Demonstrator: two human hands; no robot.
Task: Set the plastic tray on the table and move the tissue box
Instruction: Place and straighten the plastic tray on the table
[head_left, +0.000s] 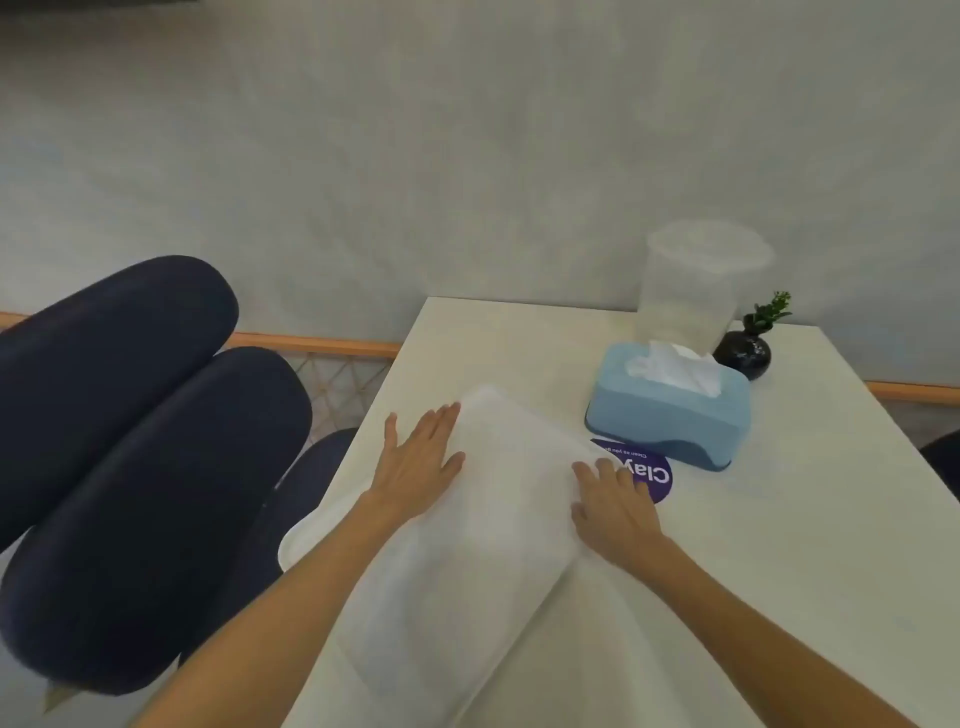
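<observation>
The translucent white plastic tray (467, 530) lies on the white table (805, 545) at a slant, its near-left corner jutting past the table edge. Both hands rest flat on it with fingers spread and nothing gripped: the left hand (415, 462) on its far-left side, the right hand (615, 506) on its right edge. Setting the tray down looks nearly done, though it may still want squaring up. The blue tissue box (670, 405) sits untouched just beyond the right hand, a tissue sticking out of its top, so moving it is still to do. Between the right hand and the box, a round purple sticker (652, 475) shows from under the tray; it reads "Clay" upside down, with a smaller line that seems to say "Clean as you go". Beyond the box stand a clear lidded container (691, 286) and a small dark vase (743, 351) with a green sprig.
</observation>
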